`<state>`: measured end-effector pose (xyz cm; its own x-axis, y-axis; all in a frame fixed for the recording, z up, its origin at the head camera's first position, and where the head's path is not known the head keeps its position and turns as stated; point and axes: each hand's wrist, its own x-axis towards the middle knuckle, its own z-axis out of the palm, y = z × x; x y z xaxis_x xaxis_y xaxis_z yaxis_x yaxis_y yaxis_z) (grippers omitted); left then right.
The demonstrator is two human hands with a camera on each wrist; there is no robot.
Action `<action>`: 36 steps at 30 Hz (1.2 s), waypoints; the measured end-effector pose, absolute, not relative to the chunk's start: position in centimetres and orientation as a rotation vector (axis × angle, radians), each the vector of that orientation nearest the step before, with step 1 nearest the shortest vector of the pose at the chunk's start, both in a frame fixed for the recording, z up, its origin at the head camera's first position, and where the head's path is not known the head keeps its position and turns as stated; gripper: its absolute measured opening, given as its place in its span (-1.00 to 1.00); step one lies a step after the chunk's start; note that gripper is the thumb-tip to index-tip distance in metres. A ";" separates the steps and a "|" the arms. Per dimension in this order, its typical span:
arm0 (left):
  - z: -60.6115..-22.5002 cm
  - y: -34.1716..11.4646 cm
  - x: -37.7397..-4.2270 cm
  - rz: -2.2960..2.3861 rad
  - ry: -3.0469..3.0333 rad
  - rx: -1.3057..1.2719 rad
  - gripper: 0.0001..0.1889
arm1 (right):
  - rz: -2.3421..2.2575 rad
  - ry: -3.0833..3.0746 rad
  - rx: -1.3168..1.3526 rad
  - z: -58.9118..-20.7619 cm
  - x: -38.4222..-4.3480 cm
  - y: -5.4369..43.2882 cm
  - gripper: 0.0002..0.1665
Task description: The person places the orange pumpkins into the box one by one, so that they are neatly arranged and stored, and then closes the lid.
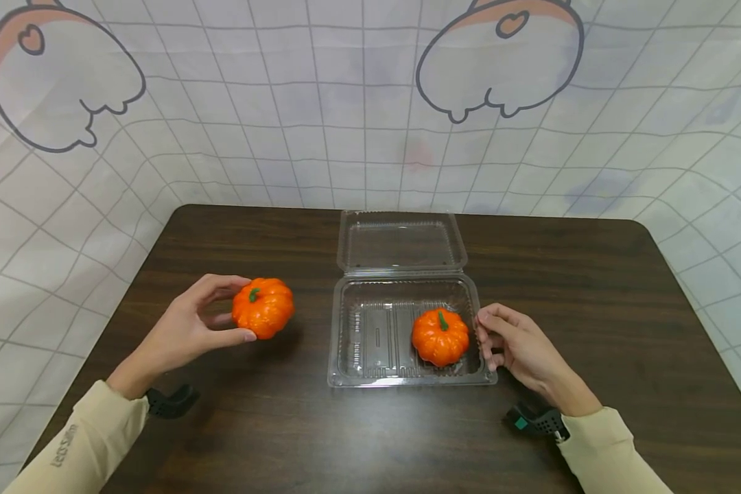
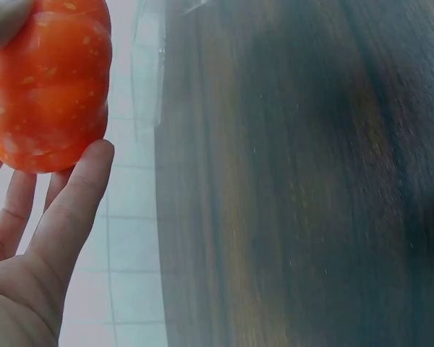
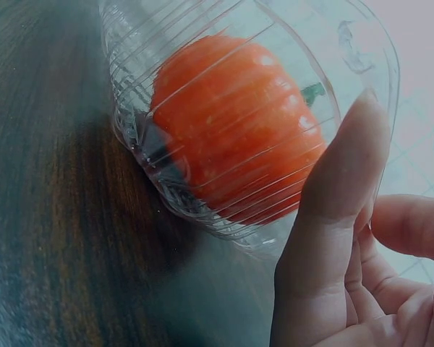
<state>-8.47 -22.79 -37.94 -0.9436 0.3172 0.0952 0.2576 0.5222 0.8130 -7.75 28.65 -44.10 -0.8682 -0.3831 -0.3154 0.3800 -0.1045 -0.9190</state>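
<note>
My left hand (image 1: 182,328) holds a small orange pumpkin (image 1: 265,309) with a green stem above the table, left of a clear plastic clamshell container (image 1: 370,343). In the left wrist view, thumb and fingers grip the speckled side of this pumpkin (image 2: 54,87). A second orange pumpkin (image 1: 440,339) sits inside the container, toward its right side, stem up. My right hand (image 1: 525,350) pinches the container's right rim between thumb and fingers. Through the ribbed clear wall, the right wrist view shows the inside pumpkin (image 3: 235,130). The container's lid (image 1: 401,240) lies folded back, away from me.
A dark wood-grain table (image 1: 253,425) with rounded far corners bears the container. White grid-patterned cloth (image 1: 321,123) with cartoon animal drawings surrounds the table at the back and sides. Each wrist wears a dark strap (image 1: 173,401).
</note>
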 end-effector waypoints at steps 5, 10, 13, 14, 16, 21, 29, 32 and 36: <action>-37.6 -21.9 -8.8 1.418 2.663 0.550 -0.24 | -2.021 1.669 0.005 -44.0 -7.7 28.6 -0.77; -37.2 -20.8 -9.1 1.459 2.615 0.572 -0.22 | -2.025 1.672 0.009 -44.1 -7.7 28.7 -0.77; -37.0 -20.2 -9.2 1.481 2.591 0.597 -0.22 | -2.025 1.672 0.008 -44.1 -7.7 28.7 -0.77; -36.9 -20.0 -9.2 1.491 2.580 0.606 -0.22 | -2.025 1.671 0.007 -44.2 -7.7 28.7 -0.77; -36.8 -19.6 -9.3 1.503 2.563 0.626 -0.23 | -2.025 1.672 0.002 -44.2 -7.7 28.7 -0.77; -36.5 -18.7 -9.5 1.541 2.514 0.664 -0.23 | -2.022 1.676 0.003 -44.2 -7.8 28.6 -0.76; -36.4 -17.3 -10.2 1.522 2.497 0.720 -0.24 | -2.021 1.681 0.021 -44.1 -7.7 28.5 -0.75; -36.4 -16.9 -10.4 1.496 2.499 0.721 -0.24 | -2.024 1.684 0.019 -44.1 -7.7 28.5 -0.75; -36.4 -16.3 -10.7 1.477 2.491 0.730 -0.24 | -2.034 1.680 0.010 -44.3 -7.7 28.5 -0.76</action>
